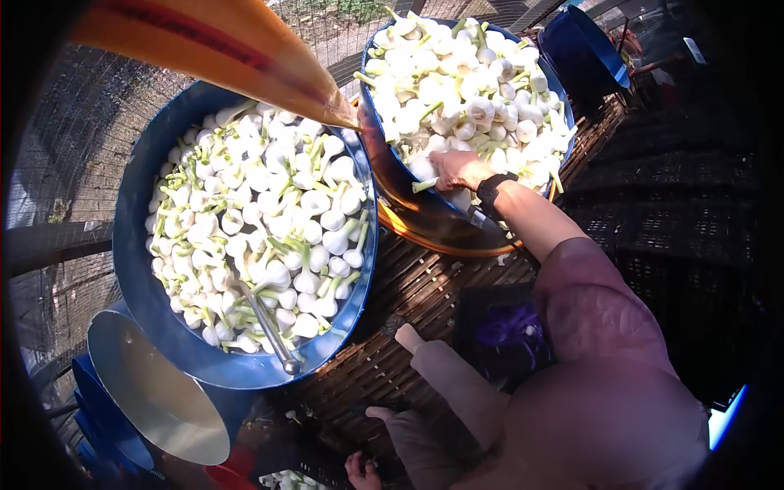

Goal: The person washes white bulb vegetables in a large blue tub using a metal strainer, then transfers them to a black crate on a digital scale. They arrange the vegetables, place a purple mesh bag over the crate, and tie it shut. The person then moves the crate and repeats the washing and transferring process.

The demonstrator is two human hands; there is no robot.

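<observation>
A wide, round blue tub [135,245] of white, green-stemmed garlic bulbs [317,202] stands near a second blue-rimmed tub [560,91], brown slatted floor [412,286] showing below the narrow gap; an orange column [245,41] (its dark red band too blurred to read) slants above. The half-curled right hand [459,169] touches a bulb inside the second tub's near edge, grip unclear; the left hand [360,472] is low, fingers bent, its hold untellable.

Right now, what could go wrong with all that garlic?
The garlic is heaped above the rim of the blue tub, so bulbs might roll out while the right hand reaches in. A metal handle sticks out of the garlic in the other tub, so a bump there could perhaps flick some bulbs over.
</observation>
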